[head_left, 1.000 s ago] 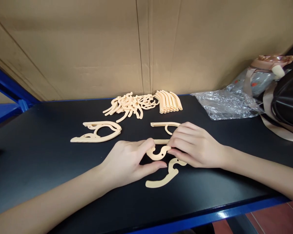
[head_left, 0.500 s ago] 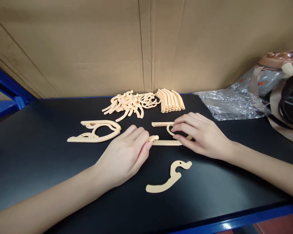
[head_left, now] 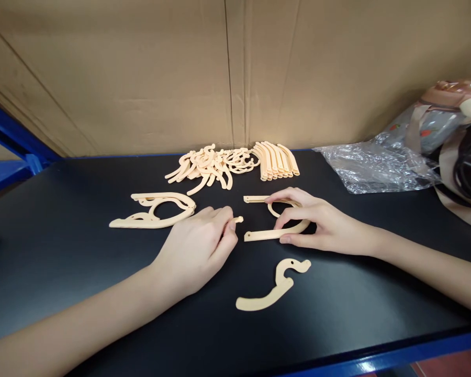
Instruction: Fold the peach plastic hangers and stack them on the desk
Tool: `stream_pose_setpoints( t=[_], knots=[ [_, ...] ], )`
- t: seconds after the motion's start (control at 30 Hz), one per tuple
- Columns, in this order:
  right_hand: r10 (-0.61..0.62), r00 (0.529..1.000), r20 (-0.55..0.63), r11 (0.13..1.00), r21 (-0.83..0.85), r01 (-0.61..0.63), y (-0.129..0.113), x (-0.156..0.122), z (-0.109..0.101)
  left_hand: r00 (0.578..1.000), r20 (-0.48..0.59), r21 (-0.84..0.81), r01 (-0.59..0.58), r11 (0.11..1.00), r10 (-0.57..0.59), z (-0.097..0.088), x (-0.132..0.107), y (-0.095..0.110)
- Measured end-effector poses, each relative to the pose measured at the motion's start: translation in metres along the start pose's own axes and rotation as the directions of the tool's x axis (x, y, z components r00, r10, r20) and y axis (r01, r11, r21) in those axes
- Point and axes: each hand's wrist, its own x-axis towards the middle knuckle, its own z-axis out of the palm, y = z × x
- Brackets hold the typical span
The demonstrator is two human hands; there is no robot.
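My left hand [head_left: 204, 246] is closed around a small beige plastic hanger piece [head_left: 239, 220]; only its tip pokes out past the thumb and forefinger. To its right, my right hand [head_left: 310, 220] grips a beige folding hanger frame [head_left: 262, 235] by its curved end, fingers over the upper arm and thumb at the lower one. The frame's two straight arms point left, apart from each other. Nearer to me lies a hook-shaped hanger piece [head_left: 265, 302] joined to a curved arm. Left of my left hand rests another folded hanger [head_left: 149, 224].
A tangled heap of beige hook pieces [head_left: 204, 167] lies at the back of the black table [head_left: 55, 262]. Beside it stands a row of curved hanger arms [head_left: 277, 161]. A clear plastic bag [head_left: 380, 165] and a strapped bottle [head_left: 443, 112] are at the back right, before a cardboard wall [head_left: 141, 73].
My left hand has drawn slightly left with its piece, away from the frame. My right hand has shifted its grip, and the frame's lower arm has swung toward me, widening the gap.
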Motion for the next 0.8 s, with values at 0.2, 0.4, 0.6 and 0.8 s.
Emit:
stream_pose_setpoints(
  t=[0.2,0.4,0.6,0.8],
  knots=[
    [0.094,0.995,0.013,0.976,0.194,-0.095,-0.0017,0.0007,-0.004,1.0,-0.013,0.045,-0.005,0.999,0.006,-0.0004,-0.0017,0.0062],
    [0.116,0.993,0.029,0.959,0.256,-0.12,-0.0016,0.0005,-0.0054,0.999,0.028,0.089,-0.021,0.996,0.019,0.001,-0.0024,0.007],
    [0.133,0.99,0.043,0.952,0.274,-0.14,-0.0038,0.0013,-0.0055,0.999,0.013,0.075,-0.034,0.997,0.033,0.0013,-0.0024,0.0063],
    [0.121,0.992,0.048,0.952,0.278,-0.129,-0.0023,0.0011,-0.0048,0.998,0.05,0.06,-0.031,0.998,0.028,0.0012,-0.0031,0.0064]
  ],
)
